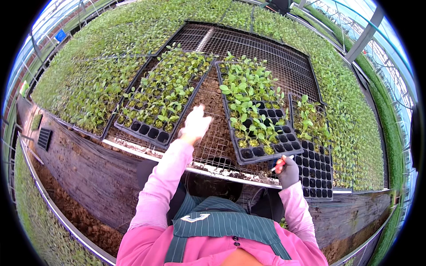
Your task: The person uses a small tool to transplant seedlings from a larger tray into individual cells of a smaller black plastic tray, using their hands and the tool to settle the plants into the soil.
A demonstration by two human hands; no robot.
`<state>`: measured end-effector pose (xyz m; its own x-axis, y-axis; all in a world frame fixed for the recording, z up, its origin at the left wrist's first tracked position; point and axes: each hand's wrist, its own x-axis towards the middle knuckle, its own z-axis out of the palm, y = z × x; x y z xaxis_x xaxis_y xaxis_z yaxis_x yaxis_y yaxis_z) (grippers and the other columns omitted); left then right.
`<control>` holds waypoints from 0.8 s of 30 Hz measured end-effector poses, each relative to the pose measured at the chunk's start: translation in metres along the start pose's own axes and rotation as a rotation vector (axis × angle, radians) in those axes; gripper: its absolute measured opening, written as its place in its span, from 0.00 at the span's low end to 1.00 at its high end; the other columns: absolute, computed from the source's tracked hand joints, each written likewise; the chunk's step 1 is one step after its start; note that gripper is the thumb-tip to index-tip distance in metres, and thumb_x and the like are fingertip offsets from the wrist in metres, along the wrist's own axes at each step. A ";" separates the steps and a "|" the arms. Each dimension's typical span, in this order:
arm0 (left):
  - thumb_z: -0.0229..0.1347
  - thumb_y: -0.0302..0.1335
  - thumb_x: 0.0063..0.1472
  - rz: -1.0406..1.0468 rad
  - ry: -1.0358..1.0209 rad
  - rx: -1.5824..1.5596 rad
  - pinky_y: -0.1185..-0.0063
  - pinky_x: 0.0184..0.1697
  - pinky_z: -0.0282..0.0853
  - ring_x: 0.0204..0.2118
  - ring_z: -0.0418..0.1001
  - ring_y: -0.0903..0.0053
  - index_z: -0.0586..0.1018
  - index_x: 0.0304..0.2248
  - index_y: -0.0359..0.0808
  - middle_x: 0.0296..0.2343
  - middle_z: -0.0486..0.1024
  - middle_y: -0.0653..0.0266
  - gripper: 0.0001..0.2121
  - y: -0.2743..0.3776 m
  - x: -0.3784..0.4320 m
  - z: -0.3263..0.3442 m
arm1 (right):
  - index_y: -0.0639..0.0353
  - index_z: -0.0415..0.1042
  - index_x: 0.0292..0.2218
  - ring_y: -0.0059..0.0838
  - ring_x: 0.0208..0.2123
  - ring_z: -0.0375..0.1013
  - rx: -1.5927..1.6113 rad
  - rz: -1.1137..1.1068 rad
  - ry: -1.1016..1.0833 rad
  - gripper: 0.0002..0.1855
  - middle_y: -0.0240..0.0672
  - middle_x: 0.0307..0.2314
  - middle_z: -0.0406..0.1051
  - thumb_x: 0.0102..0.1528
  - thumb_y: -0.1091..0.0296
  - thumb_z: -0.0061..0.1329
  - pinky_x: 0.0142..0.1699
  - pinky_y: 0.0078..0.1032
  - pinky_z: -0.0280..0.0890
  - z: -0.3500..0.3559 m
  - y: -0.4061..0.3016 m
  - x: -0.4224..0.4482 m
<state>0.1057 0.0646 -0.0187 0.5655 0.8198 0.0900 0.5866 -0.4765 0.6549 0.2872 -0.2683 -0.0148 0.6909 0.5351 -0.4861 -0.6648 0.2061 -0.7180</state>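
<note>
My left hand [195, 123], pale and blurred, is over the wire mesh between two black plug trays, with nothing visible in it and thumb and fingers apart. Beside it on the left lies a plug tray of green seedlings [166, 89], several front cells bare of plants. My right hand [289, 171], in a grey glove, grips a small tool with a red-and-white handle [279, 164]; its tip points left. Just above that hand is the front edge of the middle seedling tray [253, 109], tilted askew, with plants on its left and vacant cells on its right.
A partly filled plug tray [314, 166] overhangs the bench's front right. Wire mesh bench top [246, 43] shows at the back, ringed by dense seedling trays [352, 133]. A white bench rail [229, 177] runs before me, above a dark round container [213, 188]. Another tray [44, 139] lies on the left floor.
</note>
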 end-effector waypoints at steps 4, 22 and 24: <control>0.53 0.33 0.56 -0.232 -0.264 -0.416 0.73 0.48 0.65 0.47 0.69 0.66 0.68 0.49 0.31 0.42 0.72 0.55 0.23 0.011 0.104 0.025 | 0.62 0.64 0.23 0.25 0.11 0.61 -0.062 -0.136 0.103 0.10 0.37 0.13 0.65 0.54 0.69 0.43 0.16 0.21 0.55 -0.001 -0.026 -0.017; 0.60 0.29 0.51 -0.140 0.036 -0.541 0.72 0.23 0.65 0.21 0.71 0.69 0.76 0.28 0.29 0.20 0.72 0.59 0.11 0.005 0.268 0.067 | 0.61 0.64 0.27 0.21 0.08 0.60 -0.443 -0.192 0.080 0.05 0.33 0.12 0.65 0.53 0.70 0.45 0.13 0.17 0.55 0.008 -0.072 -0.028; 0.58 0.28 0.52 -0.200 -0.040 -0.784 0.76 0.18 0.63 0.16 0.68 0.74 0.73 0.27 0.32 0.17 0.69 0.63 0.08 0.042 0.221 0.044 | 0.61 0.65 0.28 0.21 0.08 0.61 -0.474 -0.254 0.096 0.05 0.32 0.12 0.65 0.51 0.70 0.47 0.13 0.16 0.55 0.018 -0.095 -0.021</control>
<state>0.2809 0.2118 -0.0045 0.5222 0.8467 -0.1019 0.1101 0.0515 0.9926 0.3312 -0.2845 0.0724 0.8509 0.4343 -0.2956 -0.2883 -0.0844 -0.9538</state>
